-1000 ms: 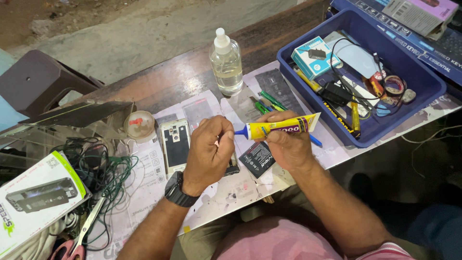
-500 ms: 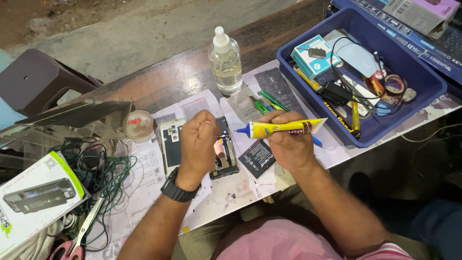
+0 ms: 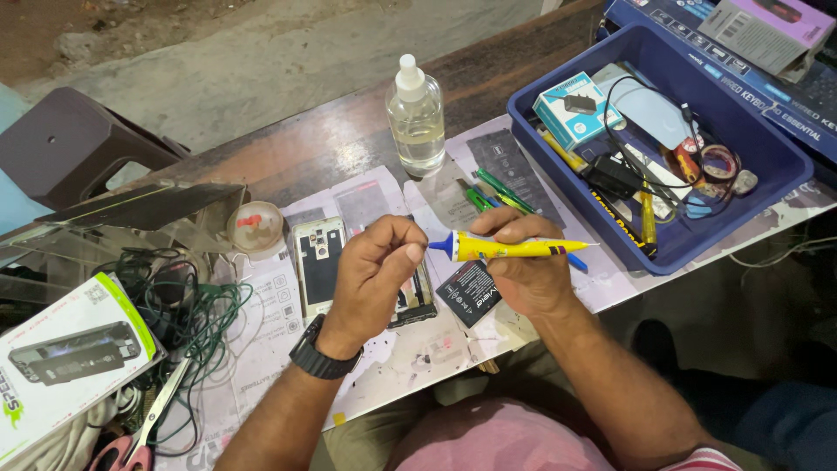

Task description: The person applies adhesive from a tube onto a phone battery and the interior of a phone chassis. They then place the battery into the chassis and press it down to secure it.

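Dark wooden bench point(image 3: 349, 144), front part covered in stained printed paper sheets point(image 3: 261, 340); bare concrete floor point(image 3: 244, 61) beyond far edge.

Landmark: clear liquid bottle point(image 3: 416, 118), upright, one only.
- Just front of bottle: one yellow glue tube point(image 3: 506, 249), blue nozzle pointing left, clamped in right hand point(image 3: 523, 270), fingers closed around it.
- Front-left of bottle: left hand point(image 3: 375, 275), loosely curled, fingertips pinched just off nozzle tip; whether anything held, cannot tell. Black wristwatch point(image 3: 318, 353) on wrist.
- Under left hand: two opened phones point(image 3: 318, 262), flat on paper, second mostly hidden.
- One small black battery point(image 3: 471, 292) below tube.
- Right of bottle: one blue plastic bin point(image 3: 767, 166), crammed with cables and boxes, overhanging near edge.
- Far left of bottle: tangled green and black wires point(image 3: 187, 305), one white product box point(image 3: 70, 349), one pair of scissors point(image 3: 144, 427).

Open room: only narrow paper strip between phones and bin.
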